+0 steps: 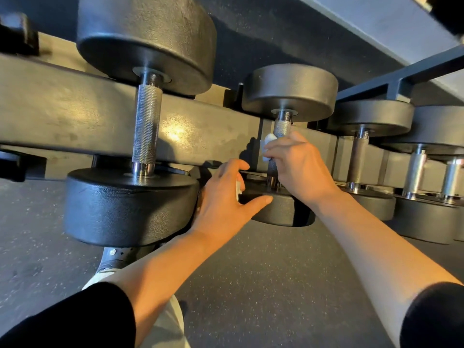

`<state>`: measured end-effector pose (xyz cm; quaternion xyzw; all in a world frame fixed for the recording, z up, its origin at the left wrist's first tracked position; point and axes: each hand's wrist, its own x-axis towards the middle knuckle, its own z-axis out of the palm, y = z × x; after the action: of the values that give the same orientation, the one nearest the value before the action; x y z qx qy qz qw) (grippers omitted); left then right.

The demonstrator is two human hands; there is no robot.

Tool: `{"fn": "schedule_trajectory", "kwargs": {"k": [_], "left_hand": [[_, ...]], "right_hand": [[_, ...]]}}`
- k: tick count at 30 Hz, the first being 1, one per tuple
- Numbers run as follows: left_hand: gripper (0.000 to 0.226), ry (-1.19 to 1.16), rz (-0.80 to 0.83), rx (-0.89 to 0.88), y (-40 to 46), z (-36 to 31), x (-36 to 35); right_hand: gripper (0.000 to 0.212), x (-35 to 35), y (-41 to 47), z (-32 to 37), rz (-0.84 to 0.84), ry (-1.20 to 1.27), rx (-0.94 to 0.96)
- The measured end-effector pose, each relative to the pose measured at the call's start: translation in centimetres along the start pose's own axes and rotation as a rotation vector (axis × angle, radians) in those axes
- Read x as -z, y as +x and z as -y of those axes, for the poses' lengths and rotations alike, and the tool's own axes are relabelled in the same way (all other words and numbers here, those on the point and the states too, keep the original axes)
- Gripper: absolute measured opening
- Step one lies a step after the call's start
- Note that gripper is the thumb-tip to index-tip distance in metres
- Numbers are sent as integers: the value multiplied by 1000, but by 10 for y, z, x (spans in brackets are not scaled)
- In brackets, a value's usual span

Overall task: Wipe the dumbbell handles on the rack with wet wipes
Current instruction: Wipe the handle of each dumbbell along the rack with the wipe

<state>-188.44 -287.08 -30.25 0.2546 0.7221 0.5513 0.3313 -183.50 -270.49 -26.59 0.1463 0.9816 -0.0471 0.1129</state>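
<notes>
A black dumbbell lies across the rack rail (75,116) in the middle of the view; its knurled steel handle (281,128) runs between the far head (291,91) and the near head (278,209). My right hand (298,167) is curled round that handle, with a white wet wipe (268,143) pressed against the metal. My left hand (226,199) sits against the left side of the near head, thumb stretched over its edge, a small white scrap showing under the palm.
A larger dumbbell (147,126) lies on the rack just left of my hands. Several smaller dumbbells (361,156) line the rack to the right. Speckled dark rubber floor (263,285) lies below, with my shoe (110,259) under the big dumbbell.
</notes>
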Motion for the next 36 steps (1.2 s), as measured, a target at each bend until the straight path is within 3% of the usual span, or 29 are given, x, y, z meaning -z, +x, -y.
{"fn": "schedule_trajectory", "kwargs": {"k": [7, 12, 15, 17, 20, 23, 26, 30, 34, 36], "left_hand": [[57, 26, -1, -17, 0, 2, 0], [56, 30, 5, -17, 0, 3, -1], [55, 46, 6, -26, 0, 4, -2], [55, 41, 4, -23, -1, 5, -2], [53, 41, 4, -14, -1, 6, -3], [52, 47, 10, -21, -2, 6, -3], [51, 62, 19, -15, -2, 7, -4], [51, 55, 12, -11, -1, 7, -4], [50, 47, 22, 2, -3, 6, -4], [49, 49, 22, 3, -3, 7, -4]], "right_hand": [[17, 1, 10, 2, 50, -97, 19], [18, 9, -6, -5, 208, 265, -39], [19, 14, -14, -5, 274, 363, -109], [25, 15, -14, -1, 166, 394, -138], [39, 17, 0, -1, -138, 325, -185], [31, 17, 20, -6, -309, 171, -210], [25, 9, 21, -10, -217, 68, -157], [18, 3, -6, -15, -125, 182, -169], [14, 6, -32, -14, 82, 443, -384], [13, 6, -37, -14, 30, 522, -459]]}}
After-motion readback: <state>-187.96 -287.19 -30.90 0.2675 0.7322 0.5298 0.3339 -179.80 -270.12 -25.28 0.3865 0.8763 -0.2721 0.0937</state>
